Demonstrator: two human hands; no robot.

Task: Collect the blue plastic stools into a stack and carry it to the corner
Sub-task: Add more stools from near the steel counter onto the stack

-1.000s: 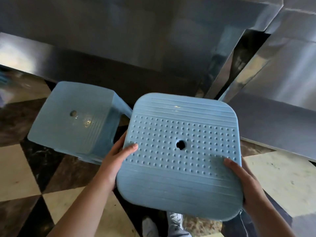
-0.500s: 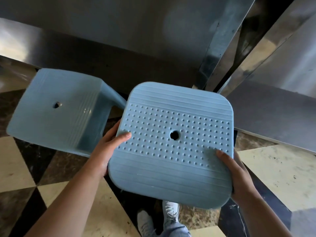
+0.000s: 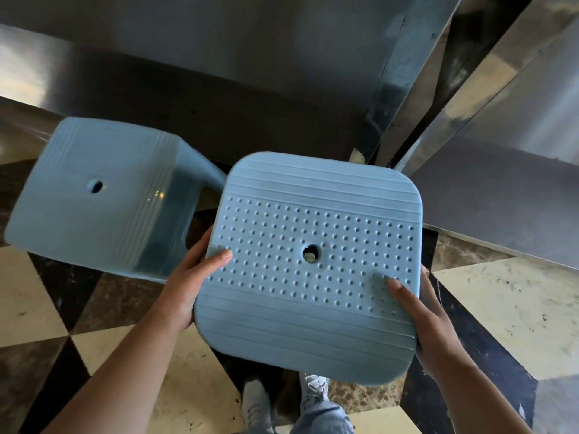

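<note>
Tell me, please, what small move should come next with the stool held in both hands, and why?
Probably shift the held stool leftward until it sits above the second stool, then lower it on. Both hands, left and right, already grip its seat edges, and the second stool stands apart on the floor, so no stack exists yet.

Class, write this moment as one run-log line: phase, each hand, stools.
phase: carrying | left hand: grips held stool left edge | right hand: grips its right edge | second stool: on floor, left, not yet stacked
</note>
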